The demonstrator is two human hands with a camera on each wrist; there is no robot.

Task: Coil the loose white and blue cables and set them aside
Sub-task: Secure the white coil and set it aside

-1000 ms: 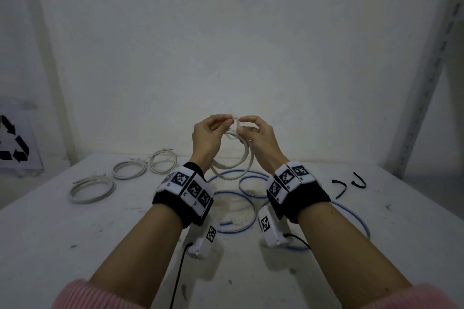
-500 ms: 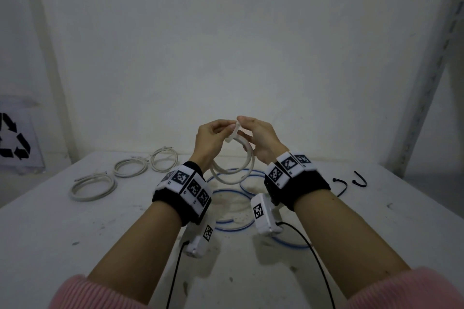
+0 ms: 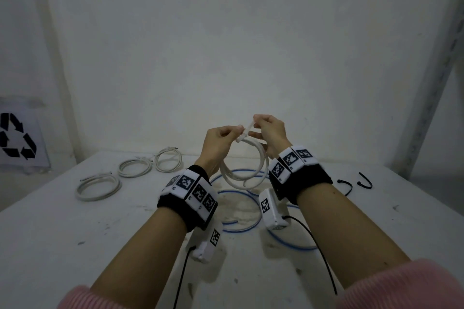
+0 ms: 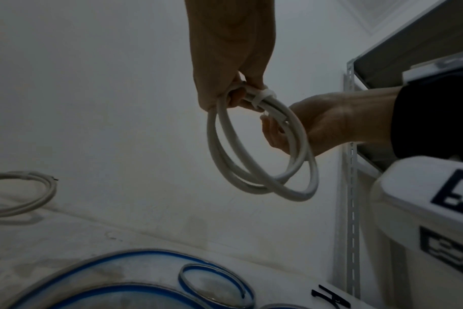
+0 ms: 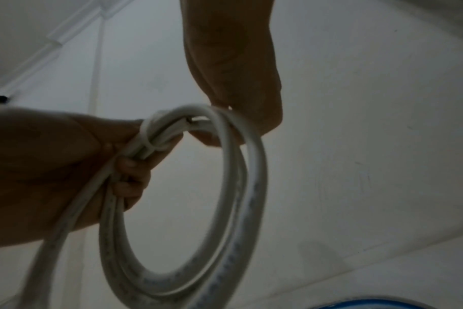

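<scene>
A coiled white cable (image 3: 259, 158) hangs in the air above the table's middle. My left hand (image 3: 236, 132) grips the top of the coil (image 4: 265, 184), where a white tie (image 3: 247, 130) wraps the strands. My right hand (image 3: 256, 123) pinches the tie's free tail, which slants up and to the right from the coil. In the right wrist view the tie (image 5: 147, 138) sits snug round the bundle beside the left hand's fingers (image 5: 130, 167). A loose blue cable (image 3: 238, 229) lies in loops on the table under the hands.
Three tied white coils (image 3: 98, 187) (image 3: 135, 167) (image 3: 168, 158) lie in a row at the table's back left. Two black ties (image 3: 345, 184) (image 3: 365, 180) lie at the back right. A metal shelf post (image 3: 426, 83) stands to the right, and a recycling sign (image 3: 17, 143) to the left.
My right hand has drawn the tie's tail up and to the right, away from the left hand. The coil stays hanging from the left hand.
</scene>
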